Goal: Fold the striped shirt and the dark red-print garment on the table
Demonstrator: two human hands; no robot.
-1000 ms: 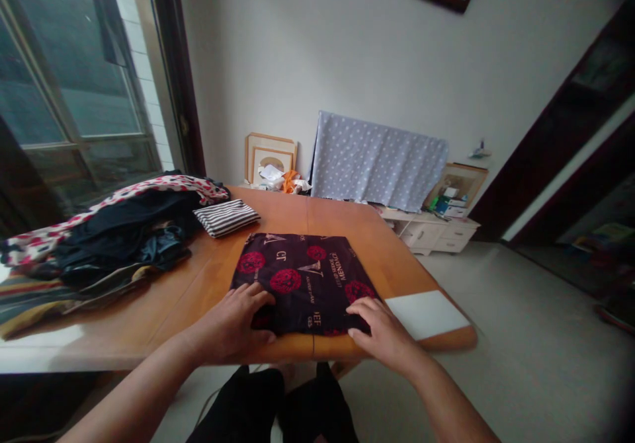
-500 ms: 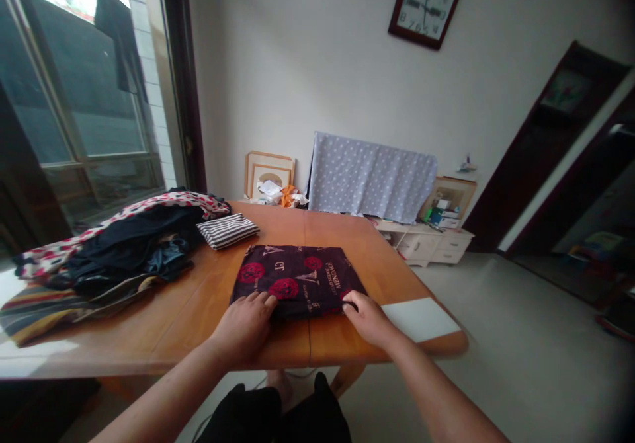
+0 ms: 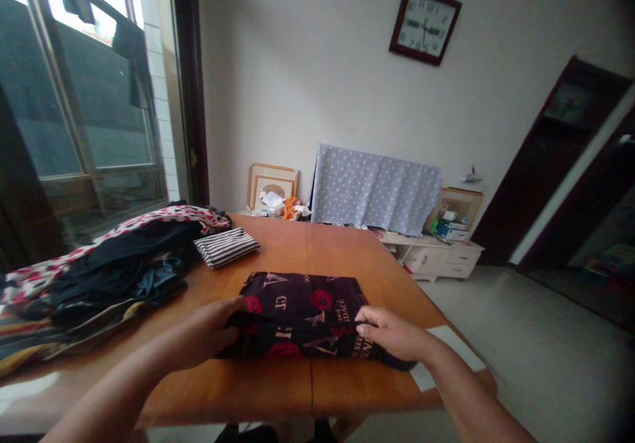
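Observation:
A dark purple cloth garment [image 3: 297,297] with red round prints and pale lettering lies folded on the wooden table in front of me. Its near part is lifted in a fold that runs between my hands. My left hand [image 3: 218,327] grips the left end of that fold, with fingers curled around the cloth. At the right end, my right hand [image 3: 389,330] pinches the fabric between thumb and fingers. What kind of garment it is cannot be made out. Just beyond it, to the left, lies a folded black-and-white striped cloth [image 3: 227,247].
A heap of clothes [image 3: 124,258] covers the table's left side. A white sheet [image 3: 451,357] lies at the wooden table's [image 3: 347,248] right edge. Behind stand a cabinet [image 3: 436,261], a dotted cloth cover [image 3: 374,188] and framed pictures [image 3: 272,185].
Both hands have taken hold of the garment's near edge and raised it into a fold. My left hand has moved left, my right hand slightly right. The camera view has tilted up a little.

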